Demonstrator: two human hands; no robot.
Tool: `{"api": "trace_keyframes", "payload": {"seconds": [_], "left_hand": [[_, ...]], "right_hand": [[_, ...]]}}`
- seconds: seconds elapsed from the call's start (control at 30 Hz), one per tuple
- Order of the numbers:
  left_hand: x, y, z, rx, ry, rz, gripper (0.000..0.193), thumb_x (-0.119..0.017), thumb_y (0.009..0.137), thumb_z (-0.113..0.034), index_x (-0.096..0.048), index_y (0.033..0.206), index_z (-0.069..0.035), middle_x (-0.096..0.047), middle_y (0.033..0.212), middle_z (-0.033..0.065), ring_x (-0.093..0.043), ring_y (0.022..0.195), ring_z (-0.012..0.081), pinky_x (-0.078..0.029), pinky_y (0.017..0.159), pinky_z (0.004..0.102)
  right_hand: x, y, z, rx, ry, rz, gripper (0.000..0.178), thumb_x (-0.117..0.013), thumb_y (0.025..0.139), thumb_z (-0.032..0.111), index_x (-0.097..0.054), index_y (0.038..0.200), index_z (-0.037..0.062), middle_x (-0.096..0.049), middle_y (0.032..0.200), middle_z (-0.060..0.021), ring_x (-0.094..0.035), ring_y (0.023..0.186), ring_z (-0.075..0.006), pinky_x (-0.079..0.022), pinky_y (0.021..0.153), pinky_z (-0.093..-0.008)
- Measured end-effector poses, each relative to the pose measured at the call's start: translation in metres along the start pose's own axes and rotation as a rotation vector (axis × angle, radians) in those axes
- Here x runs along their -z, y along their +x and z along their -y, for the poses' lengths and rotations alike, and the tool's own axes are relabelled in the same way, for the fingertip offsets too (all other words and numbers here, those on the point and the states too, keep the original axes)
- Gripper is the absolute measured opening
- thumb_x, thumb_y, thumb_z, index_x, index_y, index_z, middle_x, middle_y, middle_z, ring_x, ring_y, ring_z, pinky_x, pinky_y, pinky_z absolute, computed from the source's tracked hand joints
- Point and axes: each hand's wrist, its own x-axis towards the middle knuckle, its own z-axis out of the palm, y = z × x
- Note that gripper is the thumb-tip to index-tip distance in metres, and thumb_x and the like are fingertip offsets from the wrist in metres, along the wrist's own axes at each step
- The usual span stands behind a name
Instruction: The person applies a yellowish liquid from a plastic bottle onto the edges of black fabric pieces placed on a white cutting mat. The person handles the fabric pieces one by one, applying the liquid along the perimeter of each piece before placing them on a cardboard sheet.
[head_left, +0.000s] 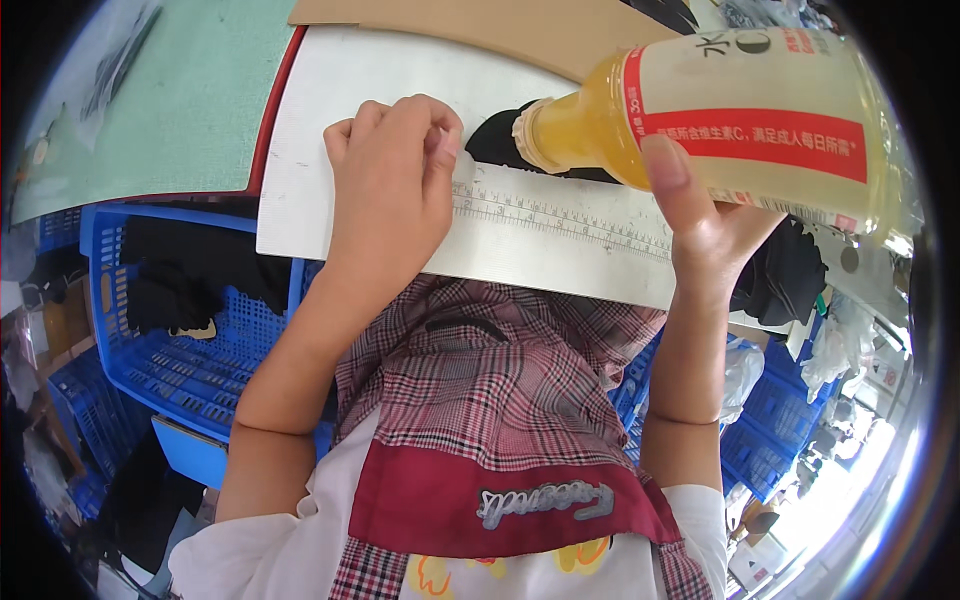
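My right hand (705, 225) is wrapped round a bottle (750, 120) of yellow drink, with the thumb pressed on its near side. The bottle lies tilted nearly sideways above the table, its narrow neck pointing left. Its label is white with a red band. I cannot tell whether the pale ribbed end of the neck is a cap or the bare mouth. To the left, my left hand (395, 170) is closed, thumb pressed against curled fingers; whatever they pinch is hidden. Behind the bottle neck lies a black fabric piece (490, 140), partly covered.
A printed ruler scale (540, 215) runs along the white tabletop (340, 90). Brown cardboard (450, 30) lies at the far side. A green surface with a red edge (200, 100) adjoins at left. Blue crates (190, 370) stand below, one with black fabric. More black fabric (785, 275) sits at right.
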Motion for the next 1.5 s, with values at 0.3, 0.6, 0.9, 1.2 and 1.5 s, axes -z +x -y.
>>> {"api": "trace_keyframes", "payload": {"seconds": [0.3,0.6,0.9,1.2,1.5], "left_hand": [[0.018,0.003,0.003,0.131,-0.102,0.081,0.016,-0.051,0.090,-0.015,-0.062,0.086,-0.004,-0.055,0.079,0.0046,-0.046,0.080,0.0154,-0.035,0.078,0.0290],[0.020,0.005,0.011,0.168,-0.369,0.102,0.021,-0.058,0.086,-0.023,-0.065,0.078,-0.005,-0.058,0.072,0.0000,-0.043,0.071,0.0138,-0.030,0.082,0.0292],[0.018,0.009,0.007,0.227,-0.478,0.148,0.013,-0.061,0.081,-0.013,-0.063,0.080,0.000,-0.057,0.070,0.0030,-0.043,0.073,0.0140,-0.037,0.068,0.0271],[0.027,0.014,-0.005,0.414,-0.792,0.200,0.017,-0.058,0.088,-0.016,-0.062,0.087,0.000,-0.059,0.075,0.0013,-0.049,0.067,0.0086,-0.038,0.070,0.0215],[0.015,0.077,-0.078,0.212,-1.181,0.468,0.021,-0.047,0.094,-0.014,-0.055,0.099,0.004,-0.064,0.096,0.0178,-0.065,0.092,0.0307,-0.053,0.079,0.0340]], "right_hand": [[-0.014,-0.004,-0.012,-0.108,0.129,0.033,0.036,-0.075,0.074,0.018,-0.059,0.098,-0.0025,-0.062,0.085,-0.0057,-0.058,0.075,-0.0102,-0.047,0.068,-0.0240],[-0.016,-0.009,-0.040,-0.458,0.422,-0.183,0.037,-0.065,0.083,0.030,-0.053,0.104,0.0030,-0.058,0.083,-0.0034,-0.052,0.064,-0.0073,-0.037,0.051,-0.0223],[-0.011,-0.014,-0.050,-0.521,0.544,-0.235,0.040,-0.057,0.087,0.038,-0.053,0.106,0.0030,-0.060,0.086,-0.0060,-0.047,0.058,-0.0071,-0.036,0.048,-0.0209],[0.047,-0.029,-0.049,-0.604,1.117,-0.454,0.051,-0.047,0.090,0.046,-0.052,0.116,0.0031,-0.058,0.111,-0.0230,-0.045,0.055,-0.0125,-0.043,0.055,-0.0228],[0.077,-0.092,-0.040,-0.545,1.424,-0.413,0.062,-0.041,0.089,0.053,-0.050,0.119,-0.0008,-0.058,0.111,-0.0251,-0.058,0.102,-0.0341,-0.050,0.084,-0.0396]]}}
